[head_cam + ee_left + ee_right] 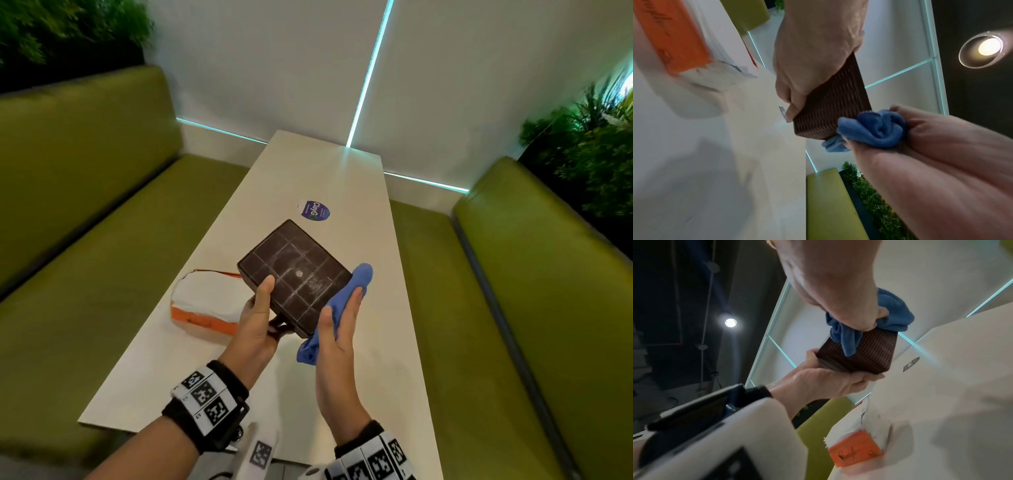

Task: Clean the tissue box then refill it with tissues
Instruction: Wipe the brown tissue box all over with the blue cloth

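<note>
Presently the left hand (257,318) grips the box (295,275) by its near-left edge, thumb lying on the dusty gridded face, fingers (867,378) curled round the ribbed side beneath. The right hand (337,337) holds a bunched blue cloth (358,279) clamped between thumb and fingers and pressed against the box's right edge. The box is held clear of the table (239,342), tilted, its long axis running from near-right to far-left, so the unwiped face lies just left of the cloth; the right hand is the nearer for that stroke, in my judgement. The head view alone shows the smeared face with its pale grid lines; the wrist views show instead the woven brown side wall (834,104) and how the cloth wraps over its corner. An orange-and-white tissue pack (205,305) lies on the table just left of the left hand, unopened as far as can be told. Refilling appears not yet begun.
</note>
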The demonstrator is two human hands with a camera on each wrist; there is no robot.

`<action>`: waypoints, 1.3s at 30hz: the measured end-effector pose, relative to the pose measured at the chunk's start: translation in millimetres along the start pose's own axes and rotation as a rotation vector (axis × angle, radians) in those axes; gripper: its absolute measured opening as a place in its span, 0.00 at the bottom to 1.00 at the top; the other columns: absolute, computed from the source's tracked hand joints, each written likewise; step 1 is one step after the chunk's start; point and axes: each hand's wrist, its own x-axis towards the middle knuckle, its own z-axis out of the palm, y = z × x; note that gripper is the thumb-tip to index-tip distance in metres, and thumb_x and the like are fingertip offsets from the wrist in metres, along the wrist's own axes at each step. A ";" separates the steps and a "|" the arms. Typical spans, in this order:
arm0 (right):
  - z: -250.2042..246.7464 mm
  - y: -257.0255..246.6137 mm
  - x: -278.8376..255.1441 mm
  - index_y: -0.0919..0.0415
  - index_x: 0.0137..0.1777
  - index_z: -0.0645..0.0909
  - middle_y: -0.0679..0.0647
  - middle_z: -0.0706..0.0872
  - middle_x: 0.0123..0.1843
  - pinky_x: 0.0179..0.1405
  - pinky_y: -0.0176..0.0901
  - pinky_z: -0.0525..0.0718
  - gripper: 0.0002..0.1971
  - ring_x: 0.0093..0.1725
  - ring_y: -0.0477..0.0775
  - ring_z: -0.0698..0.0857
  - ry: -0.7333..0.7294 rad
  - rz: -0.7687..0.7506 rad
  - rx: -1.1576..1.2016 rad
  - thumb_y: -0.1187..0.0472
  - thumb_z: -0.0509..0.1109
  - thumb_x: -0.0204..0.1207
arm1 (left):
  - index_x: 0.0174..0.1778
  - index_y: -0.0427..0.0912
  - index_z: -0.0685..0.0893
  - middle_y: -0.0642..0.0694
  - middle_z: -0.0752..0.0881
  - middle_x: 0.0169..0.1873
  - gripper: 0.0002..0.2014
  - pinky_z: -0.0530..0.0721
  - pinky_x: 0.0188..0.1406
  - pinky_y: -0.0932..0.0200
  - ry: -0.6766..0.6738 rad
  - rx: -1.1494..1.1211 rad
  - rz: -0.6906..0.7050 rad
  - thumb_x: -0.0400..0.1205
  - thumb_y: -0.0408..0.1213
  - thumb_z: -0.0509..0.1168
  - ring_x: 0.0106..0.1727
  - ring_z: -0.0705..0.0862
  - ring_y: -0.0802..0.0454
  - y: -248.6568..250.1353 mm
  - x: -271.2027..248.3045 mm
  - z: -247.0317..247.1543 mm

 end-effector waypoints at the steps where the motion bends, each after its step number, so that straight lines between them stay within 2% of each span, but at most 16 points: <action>1: -0.7 1.0 1.7 0.10 0.70 0.44 0.28 0.43 0.85 0.84 0.61 0.56 0.29 0.84 0.44 0.54 -0.002 0.010 0.007 0.36 0.57 0.79 | 0.69 0.44 0.77 0.36 0.87 0.61 0.25 0.86 0.56 0.35 0.002 -0.002 -0.005 0.79 0.52 0.68 0.60 0.86 0.33 -1.2 -1.4 0.3; 4: -10.0 1.4 13.8 0.15 0.74 0.49 0.33 0.50 0.86 0.80 0.68 0.62 0.32 0.75 0.50 0.65 0.008 0.022 0.075 0.37 0.64 0.79 | 0.69 0.43 0.77 0.34 0.86 0.61 0.28 0.85 0.58 0.35 -0.032 0.011 -0.021 0.76 0.52 0.70 0.59 0.87 0.33 -8.1 -4.1 -2.2; 7: -19.6 -5.3 24.3 0.28 0.80 0.56 0.44 0.70 0.81 0.75 0.61 0.75 0.34 0.74 0.48 0.77 -0.041 0.060 0.248 0.51 0.67 0.80 | 0.66 0.44 0.79 0.34 0.86 0.61 0.23 0.82 0.63 0.34 -0.079 0.022 -0.038 0.77 0.49 0.68 0.61 0.86 0.34 -12.2 -9.7 -1.6; 10: -30.2 -9.1 28.3 0.34 0.79 0.63 0.46 0.83 0.71 0.72 0.70 0.74 0.31 0.64 0.49 0.86 -0.126 0.128 0.326 0.56 0.68 0.79 | 0.67 0.45 0.77 0.34 0.85 0.62 0.20 0.83 0.62 0.34 -0.089 0.012 -0.049 0.79 0.44 0.67 0.63 0.84 0.33 -14.3 -13.5 0.2; 14: -42.8 -2.4 33.4 0.34 0.77 0.68 0.51 0.80 0.74 0.72 0.71 0.75 0.26 0.72 0.58 0.80 -0.211 0.219 0.358 0.60 0.64 0.83 | 0.72 0.49 0.74 0.37 0.85 0.64 0.22 0.80 0.63 0.34 -0.087 0.078 -0.118 0.81 0.44 0.67 0.65 0.83 0.37 -18.8 -16.0 -0.2; 18: -54.3 3.4 38.1 0.38 0.76 0.70 0.54 0.81 0.73 0.70 0.66 0.77 0.24 0.72 0.61 0.81 -0.206 0.299 0.393 0.59 0.64 0.83 | 0.66 0.55 0.77 0.44 0.83 0.66 0.24 0.71 0.70 0.33 -0.164 0.183 -0.194 0.74 0.50 0.72 0.69 0.79 0.44 -21.7 -16.1 -8.7; 20: -64.9 7.8 38.7 0.39 0.75 0.72 0.54 0.83 0.72 0.64 0.63 0.80 0.23 0.71 0.61 0.81 -0.184 0.361 0.431 0.58 0.65 0.82 | 0.71 0.57 0.72 0.51 0.80 0.68 0.44 0.66 0.77 0.36 -0.227 0.262 -0.174 0.58 0.55 0.82 0.74 0.74 0.46 -20.9 -10.7 -25.8; 23: -84.7 18.3 38.2 0.40 0.73 0.74 0.52 0.86 0.68 0.54 0.57 0.85 0.20 0.66 0.58 0.84 -0.186 0.444 0.393 0.57 0.64 0.83 | 0.84 0.59 0.44 0.60 0.59 0.80 0.70 0.65 0.79 0.44 -0.289 0.581 -0.074 0.54 0.52 0.86 0.79 0.64 0.54 -13.4 3.1 -58.1; 25: -94.9 31.3 38.0 0.46 0.74 0.75 0.55 0.86 0.68 0.59 0.58 0.84 0.20 0.66 0.57 0.85 -0.175 0.499 0.307 0.57 0.65 0.83 | 0.82 0.64 0.39 0.62 0.49 0.82 0.71 0.61 0.81 0.47 -0.389 0.797 -0.052 0.57 0.46 0.87 0.82 0.56 0.56 -8.4 12.0 -73.1; 28: -102.0 51.8 36.3 0.51 0.76 0.74 0.58 0.84 0.71 0.76 0.61 0.72 0.20 0.71 0.61 0.81 -0.178 0.504 0.248 0.60 0.63 0.84 | 0.82 0.65 0.38 0.62 0.52 0.81 0.70 0.55 0.84 0.46 -0.568 0.995 -0.068 0.59 0.41 0.87 0.83 0.54 0.58 -6.5 17.2 -78.2; 33: -96.2 65.5 32.5 0.57 0.66 0.80 0.76 0.78 0.70 0.77 0.68 0.69 0.21 0.72 0.76 0.76 -0.142 0.537 0.164 0.52 0.71 0.74 | 0.82 0.58 0.33 0.65 0.48 0.77 0.69 0.57 0.82 0.52 -0.562 1.034 -0.086 0.64 0.33 0.84 0.81 0.54 0.59 -14.9 19.6 -83.2; 34: -95.7 67.1 34.2 0.57 0.68 0.79 0.81 0.76 0.70 0.72 0.68 0.75 0.21 0.67 0.78 0.80 -0.132 0.525 0.146 0.53 0.69 0.77 | 0.82 0.59 0.34 0.62 0.49 0.79 0.69 0.59 0.82 0.50 -0.551 1.022 -0.078 0.63 0.33 0.84 0.82 0.55 0.57 -17.2 20.8 -84.7; 35: -95.5 68.6 36.9 0.56 0.74 0.75 0.84 0.74 0.69 0.59 0.63 0.86 0.20 0.55 0.75 0.87 -0.135 0.498 0.138 0.55 0.63 0.83 | 0.82 0.60 0.36 0.59 0.51 0.80 0.68 0.60 0.82 0.48 -0.542 1.010 -0.066 0.63 0.32 0.84 0.82 0.57 0.56 -19.6 22.1 -85.5; 36: -96.4 70.1 39.8 0.53 0.80 0.67 0.81 0.76 0.68 0.39 0.51 0.91 0.21 0.38 0.63 0.91 -0.125 0.462 0.109 0.57 0.55 0.88 | 0.82 0.60 0.37 0.58 0.53 0.80 0.68 0.61 0.82 0.49 -0.532 1.005 -0.045 0.63 0.31 0.84 0.81 0.57 0.57 -21.3 23.3 -85.9; 37: -98.4 70.5 41.5 0.55 0.81 0.65 0.74 0.82 0.63 0.22 0.42 0.86 0.21 0.24 0.53 0.86 -0.100 0.445 0.052 0.56 0.53 0.89 | 0.82 0.59 0.38 0.58 0.54 0.79 0.67 0.60 0.82 0.51 -0.525 1.004 -0.031 0.63 0.30 0.84 0.81 0.57 0.58 -23.0 25.2 -86.9; 39: -101.9 69.5 40.9 0.53 0.74 0.72 0.65 0.82 0.40 0.14 0.35 0.72 0.20 0.17 0.47 0.74 -0.025 0.452 -0.088 0.46 0.58 0.85 | 0.82 0.58 0.38 0.56 0.54 0.81 0.68 0.59 0.82 0.50 -0.515 1.015 -0.011 0.61 0.34 0.85 0.82 0.56 0.57 -24.9 29.6 -89.2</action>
